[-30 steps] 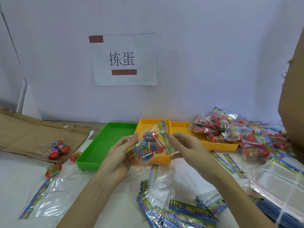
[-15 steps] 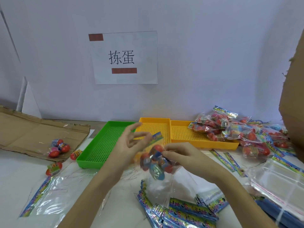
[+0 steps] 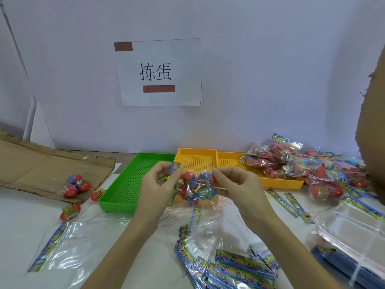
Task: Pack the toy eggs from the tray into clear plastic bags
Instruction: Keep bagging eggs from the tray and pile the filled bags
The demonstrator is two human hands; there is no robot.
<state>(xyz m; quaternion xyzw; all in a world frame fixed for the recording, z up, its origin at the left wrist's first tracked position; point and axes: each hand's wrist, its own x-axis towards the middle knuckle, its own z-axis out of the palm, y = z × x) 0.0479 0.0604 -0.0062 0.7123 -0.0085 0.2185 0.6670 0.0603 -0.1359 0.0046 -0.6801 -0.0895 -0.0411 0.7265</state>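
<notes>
Most of the job looks done: a heap of filled bags [image 3: 295, 165] lies to the right of the green tray [image 3: 133, 180] and spills onto the yellow trays [image 3: 229, 163], all three showing bare mesh. Just in front of the green tray, the left hand [image 3: 158, 184] and right hand [image 3: 235, 184] pinch opposite ends of a clear bag of toy eggs [image 3: 194, 189]. Left of it, a few loose eggs [image 3: 76, 185] remain unpacked
</notes>
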